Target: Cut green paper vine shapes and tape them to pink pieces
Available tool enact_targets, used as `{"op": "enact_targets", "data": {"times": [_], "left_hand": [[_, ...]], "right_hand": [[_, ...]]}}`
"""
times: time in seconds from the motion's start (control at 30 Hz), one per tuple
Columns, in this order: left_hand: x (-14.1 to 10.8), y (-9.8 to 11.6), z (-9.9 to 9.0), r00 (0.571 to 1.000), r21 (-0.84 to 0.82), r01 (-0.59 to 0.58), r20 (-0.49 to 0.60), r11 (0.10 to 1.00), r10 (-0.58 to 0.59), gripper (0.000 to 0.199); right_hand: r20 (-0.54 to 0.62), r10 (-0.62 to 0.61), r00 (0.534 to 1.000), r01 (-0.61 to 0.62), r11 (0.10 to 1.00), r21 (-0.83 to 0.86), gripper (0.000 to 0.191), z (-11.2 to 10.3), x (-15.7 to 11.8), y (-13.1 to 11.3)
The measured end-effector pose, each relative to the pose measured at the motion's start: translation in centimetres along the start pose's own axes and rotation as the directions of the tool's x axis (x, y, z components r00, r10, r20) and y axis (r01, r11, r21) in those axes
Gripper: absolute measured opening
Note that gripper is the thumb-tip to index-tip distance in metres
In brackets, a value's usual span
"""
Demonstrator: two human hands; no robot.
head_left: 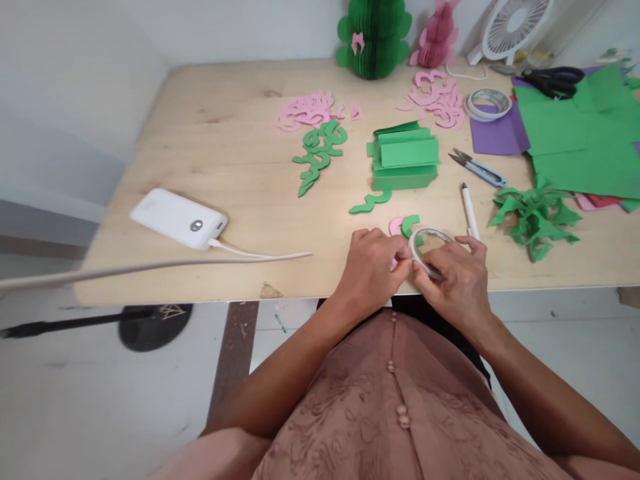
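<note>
Close to the table's front edge, my right hand (pixel 454 272) is closed around a roll of tape (pixel 416 245). My left hand (pixel 374 263) meets it at the roll's left side, thumb and fingertips pinched together. A small pink scrap shows at those fingertips, mostly hidden, so what exactly they grip is unclear. Just beyond the hands lie a pink paper piece (pixel 395 225) and a curved green paper piece (pixel 409 225). A wavy green cutout (pixel 370 201) rests further left. Behind it stands a folded green paper block (pixel 406 157).
Pink cutouts (pixel 306 110), green cutouts (pixel 320 153) and more pink cutouts (pixel 439 100) lie further back. To the right are snips (pixel 477 167), a white pen (pixel 470 210), green scraps (pixel 535 217) and another tape roll (pixel 489 105). A white power bank (pixel 177 217) with a cable sits left.
</note>
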State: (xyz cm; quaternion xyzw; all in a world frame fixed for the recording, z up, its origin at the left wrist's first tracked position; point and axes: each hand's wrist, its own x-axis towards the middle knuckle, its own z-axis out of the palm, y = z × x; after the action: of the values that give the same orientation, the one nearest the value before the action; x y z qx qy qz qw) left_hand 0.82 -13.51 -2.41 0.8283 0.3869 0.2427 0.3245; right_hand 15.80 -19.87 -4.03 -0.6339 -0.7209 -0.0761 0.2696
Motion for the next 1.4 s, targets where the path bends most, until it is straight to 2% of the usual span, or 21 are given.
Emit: {"op": "enact_targets", "data": {"times": [0.63, 0.87, 1.4], "left_hand": [[0.12, -0.18, -0.14, 0.998, -0.006, 0.018, 0.053, 1.000, -0.018, 0.007], [0.11, -0.12, -0.04, 0.999, 0.047, 0.010, 0.049, 0.999, -0.013, 0.008], [0.18, -0.04, -0.11, 0.999, 0.047, 0.011, 0.046, 0.999, -0.013, 0.008]], "right_hand": [[0.016, 0.022, 1.000, -0.023, 1.000, 0.012, 0.028, 0.07, -0.05, -0.03], [0.015, 0.024, 1.000, -0.024, 1.000, 0.008, 0.028, 0.09, -0.09, -0.05], [0.025, 0.014, 1.000, -0.015, 1.000, 0.017, 0.026, 0.14, -0.21, 0.10]]}}
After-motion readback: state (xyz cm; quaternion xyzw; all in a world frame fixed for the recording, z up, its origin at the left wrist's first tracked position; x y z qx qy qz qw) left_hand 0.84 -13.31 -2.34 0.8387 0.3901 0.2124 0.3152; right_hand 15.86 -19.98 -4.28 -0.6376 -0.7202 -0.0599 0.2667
